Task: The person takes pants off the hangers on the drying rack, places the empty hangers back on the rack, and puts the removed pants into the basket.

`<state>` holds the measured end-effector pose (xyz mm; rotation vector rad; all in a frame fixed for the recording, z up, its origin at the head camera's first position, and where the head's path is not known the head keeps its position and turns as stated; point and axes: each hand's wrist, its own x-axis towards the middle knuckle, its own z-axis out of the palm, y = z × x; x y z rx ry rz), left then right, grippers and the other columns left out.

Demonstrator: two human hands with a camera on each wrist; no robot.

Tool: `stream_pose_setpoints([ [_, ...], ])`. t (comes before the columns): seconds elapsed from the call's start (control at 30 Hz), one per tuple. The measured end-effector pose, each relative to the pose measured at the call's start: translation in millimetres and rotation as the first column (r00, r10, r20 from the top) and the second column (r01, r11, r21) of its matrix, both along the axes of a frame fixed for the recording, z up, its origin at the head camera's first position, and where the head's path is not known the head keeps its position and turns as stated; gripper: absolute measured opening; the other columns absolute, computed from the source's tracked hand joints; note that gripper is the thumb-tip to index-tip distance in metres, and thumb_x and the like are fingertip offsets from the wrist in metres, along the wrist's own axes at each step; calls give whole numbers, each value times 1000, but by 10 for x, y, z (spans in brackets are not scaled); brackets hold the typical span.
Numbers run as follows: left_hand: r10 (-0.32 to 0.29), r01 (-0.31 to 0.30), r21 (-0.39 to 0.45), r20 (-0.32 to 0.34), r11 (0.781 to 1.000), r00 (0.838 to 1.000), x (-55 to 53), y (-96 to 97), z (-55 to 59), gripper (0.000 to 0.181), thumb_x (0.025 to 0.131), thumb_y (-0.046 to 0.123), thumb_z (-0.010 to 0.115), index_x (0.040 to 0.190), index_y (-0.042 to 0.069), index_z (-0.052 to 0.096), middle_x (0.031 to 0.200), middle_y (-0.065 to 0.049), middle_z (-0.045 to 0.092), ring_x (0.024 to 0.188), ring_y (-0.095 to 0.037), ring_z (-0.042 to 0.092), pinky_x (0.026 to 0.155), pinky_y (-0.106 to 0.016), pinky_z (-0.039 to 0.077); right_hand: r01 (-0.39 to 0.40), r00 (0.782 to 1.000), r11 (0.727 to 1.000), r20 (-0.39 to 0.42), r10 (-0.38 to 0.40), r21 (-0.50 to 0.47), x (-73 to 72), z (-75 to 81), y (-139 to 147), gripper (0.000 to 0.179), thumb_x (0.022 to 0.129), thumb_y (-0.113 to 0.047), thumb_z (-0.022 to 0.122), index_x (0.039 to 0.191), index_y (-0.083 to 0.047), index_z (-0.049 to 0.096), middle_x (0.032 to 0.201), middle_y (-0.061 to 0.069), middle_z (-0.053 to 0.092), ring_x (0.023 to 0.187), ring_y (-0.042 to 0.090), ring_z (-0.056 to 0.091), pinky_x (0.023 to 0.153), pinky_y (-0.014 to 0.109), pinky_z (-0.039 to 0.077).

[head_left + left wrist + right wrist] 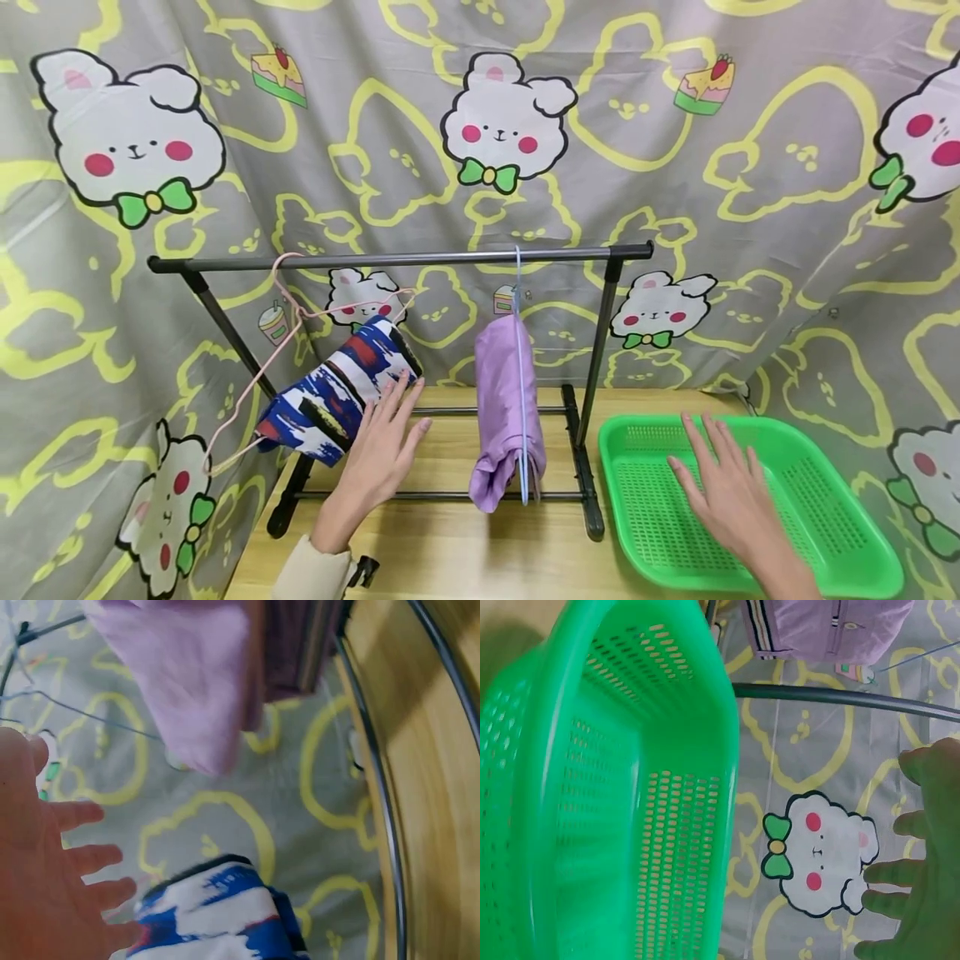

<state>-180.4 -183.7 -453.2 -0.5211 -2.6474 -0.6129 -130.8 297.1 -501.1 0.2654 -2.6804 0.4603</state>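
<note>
A purple garment (504,408) hangs folded over a light blue hanger (522,400) on the dark rack bar (450,257). To its left, a blue, white and red patterned garment (341,392) drapes over a pink hanger (255,400), tilted on the same bar. My left hand (384,442) is held up with fingers extended, its tips overlapping the patterned garment's right part in the head view. In the left wrist view its palm (37,877) shows nothing held. My right hand (727,492), fingers spread and holding nothing, is over the green basket (626,500).
The rack stands on a wooden table (420,550), its black foot (588,500) just left of the basket. A grey curtain (420,200) printed with yellow outlines and white cartoon animals surrounds the back and sides. A small black object (365,572) lies by my left sleeve (313,570).
</note>
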Motion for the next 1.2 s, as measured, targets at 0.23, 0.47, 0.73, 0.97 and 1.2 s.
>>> stream_pose_setpoints([
  [0.23, -184, 170, 251, 33, 953, 982, 182, 188, 178, 49, 111, 24, 45, 159, 15, 38, 165, -4, 31, 151, -30, 28, 119, -59, 23, -74, 983, 991, -176, 53, -112, -99, 188, -163, 74, 98, -27, 69, 162, -17, 32, 157, 24, 38, 135, 53, 40, 110, 70, 28],
  [0.47, -303, 267, 387, 34, 882, 953, 251, 411, 318, 46, 111, 19, 43, 157, 12, 42, 161, -7, 39, 147, -32, 37, 115, -59, 31, -144, 929, 984, -357, 97, -109, -291, 480, -324, 65, 102, -41, 60, 156, -11, 43, 156, 22, 42, 136, 48, 43, 108, 67, 35],
  [0.73, -358, 287, 487, 57, 825, 932, 295, 623, 258, 45, 110, 12, 45, 155, 14, 45, 153, -7, 50, 142, -25, 45, 114, -53, 36, -188, 901, 978, -412, 136, -88, -478, 847, -531, 66, 103, -50, 53, 157, -14, 42, 158, 19, 41, 141, 44, 40, 112, 62, 34],
  [0.97, -538, 305, 715, 116, 629, 835, 375, 806, 290, 43, 111, 9, 37, 154, 4, 42, 147, -15, 54, 136, -34, 51, 112, -45, 42, -254, 846, 966, -497, 194, -55, -611, 1125, -704, 63, 105, -49, 50, 153, -8, 47, 157, 21, 41, 140, 45, 40, 117, 57, 28],
  [1.2, -605, 269, 831, 100, 487, 790, 468, 947, 336, 44, 112, 11, 36, 153, -3, 38, 139, -25, 57, 127, -43, 57, 106, -45, 47, -340, 756, 940, -594, 273, -1, -789, 1456, -875, 58, 100, -34, 58, 149, -4, 51, 155, 24, 42, 141, 45, 40, 118, 60, 25],
])
